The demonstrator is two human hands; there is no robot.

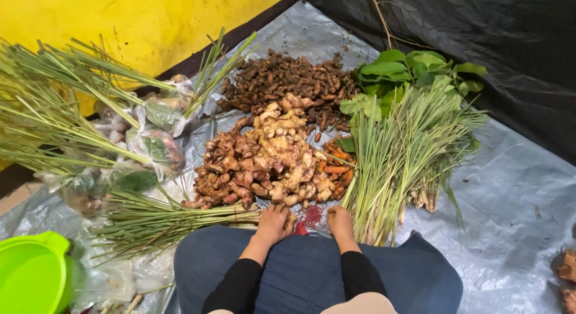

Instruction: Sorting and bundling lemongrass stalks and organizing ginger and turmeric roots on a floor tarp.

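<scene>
Red bands (311, 217): small heap on the tarp (516, 200), between both hands, just before the knees. Left hand (274, 224) palm down beside the heap, fingers curled narrow, possibly pinching something red at the tips; cannot tell for sure. Right hand (341, 223) flat on the tarp just right of the heap, fingers together, tips tucked under the lemongrass (396, 164); grip hidden. Black sleeves (240, 284) on both arms, blue cloth (312, 272) over the lap.

Just beyond the hands, pale ginger (288, 152), with reddish galangal (228, 170) at its left and orange turmeric (336, 164) at its right. Farther back, dark brown roots (288, 80). Green leaves (414, 71) behind the lemongrass bundle. At left, long green stalks (60, 110) over clear bags (150, 140), more stalks (162, 221) lying near the left knee. Lime green tub (30, 269) at the lower left corner. Yellow wall (150, 20) behind.
</scene>
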